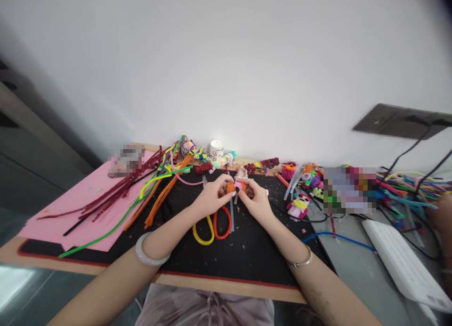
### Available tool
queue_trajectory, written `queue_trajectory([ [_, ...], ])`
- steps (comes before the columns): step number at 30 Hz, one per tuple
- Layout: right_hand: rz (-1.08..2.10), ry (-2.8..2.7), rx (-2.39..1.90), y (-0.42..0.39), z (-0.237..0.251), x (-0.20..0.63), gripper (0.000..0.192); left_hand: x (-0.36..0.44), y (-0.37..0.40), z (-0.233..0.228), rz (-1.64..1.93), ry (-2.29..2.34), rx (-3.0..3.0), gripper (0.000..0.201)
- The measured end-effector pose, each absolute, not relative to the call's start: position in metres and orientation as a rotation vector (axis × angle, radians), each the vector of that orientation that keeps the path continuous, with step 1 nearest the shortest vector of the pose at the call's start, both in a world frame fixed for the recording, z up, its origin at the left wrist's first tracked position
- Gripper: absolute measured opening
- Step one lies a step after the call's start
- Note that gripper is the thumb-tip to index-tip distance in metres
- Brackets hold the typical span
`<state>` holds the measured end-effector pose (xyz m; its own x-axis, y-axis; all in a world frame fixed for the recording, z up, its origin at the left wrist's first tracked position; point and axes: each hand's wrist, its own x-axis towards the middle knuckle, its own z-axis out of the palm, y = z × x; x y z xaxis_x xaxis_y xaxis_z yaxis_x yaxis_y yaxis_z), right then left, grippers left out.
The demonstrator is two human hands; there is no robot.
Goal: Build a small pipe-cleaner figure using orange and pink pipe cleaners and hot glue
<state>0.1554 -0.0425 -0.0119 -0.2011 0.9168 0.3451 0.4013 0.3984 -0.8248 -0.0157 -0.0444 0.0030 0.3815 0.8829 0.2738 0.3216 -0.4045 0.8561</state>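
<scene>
Over the middle of the black mat (pixel 254 250), my left hand (pixel 215 194) and my right hand (pixel 254 196) meet around a small pipe-cleaner figure (pixel 230 187) with orange and pink parts. Fingers of both hands are closed on it, and they hide much of its shape. Just below my left hand lie scissors with one yellow and one red handle loop (pixel 222 225); the blades are partly covered by the hand. A clear glue stick (pixel 232 218) lies beside the red loop.
Pink sheets (pixel 102 234) carry red, orange and green pipe cleaners (pixel 116 194) at the left. Finished pipe-cleaner dolls (pixel 298 206) sit at the right. Behind stands a white paper roll (pixel 216 149). A white keyboard (pixel 402 260), cables and another person's hand (pixel 444 218) are far right.
</scene>
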Motion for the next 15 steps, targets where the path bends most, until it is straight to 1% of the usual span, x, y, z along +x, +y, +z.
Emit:
queue_trajectory([
  [15,0.741,-1.791,-1.161,-0.044,-0.0099,0.1548,0.024,-0.0159,-0.0436,-0.0005,0.985,1.051,1.921,0.017],
])
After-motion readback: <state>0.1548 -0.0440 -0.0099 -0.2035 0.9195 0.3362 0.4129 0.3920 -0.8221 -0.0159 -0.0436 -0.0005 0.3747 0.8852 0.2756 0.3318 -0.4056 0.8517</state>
